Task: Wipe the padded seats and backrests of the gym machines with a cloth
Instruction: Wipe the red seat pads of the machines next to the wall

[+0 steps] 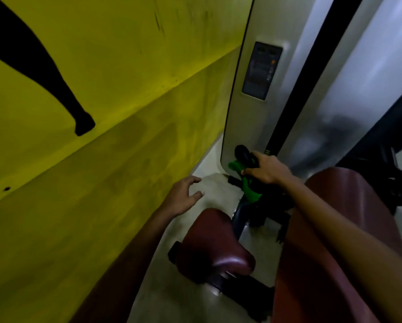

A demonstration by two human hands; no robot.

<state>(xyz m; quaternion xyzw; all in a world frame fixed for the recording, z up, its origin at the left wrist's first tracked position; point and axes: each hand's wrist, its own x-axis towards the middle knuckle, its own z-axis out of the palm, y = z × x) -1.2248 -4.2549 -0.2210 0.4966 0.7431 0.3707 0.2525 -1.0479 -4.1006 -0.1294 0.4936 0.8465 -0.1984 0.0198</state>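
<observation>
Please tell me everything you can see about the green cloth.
The green cloth is bright green, soft-looking fabric, bunched and draped rather than spread flat. The right hand grips it together with a black handle of the machine, low beside the grey metal housing. One part shows above the fingers and a longer part hangs below them, toward the dark frame. It touches neither maroon pad. The left hand does not touch it.

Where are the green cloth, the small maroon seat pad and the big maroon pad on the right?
green cloth [250, 194], head view, on the fold hanging below the right hand
small maroon seat pad [215, 243], head view, on its top surface
big maroon pad [349, 206], head view, on its upper face
</observation>
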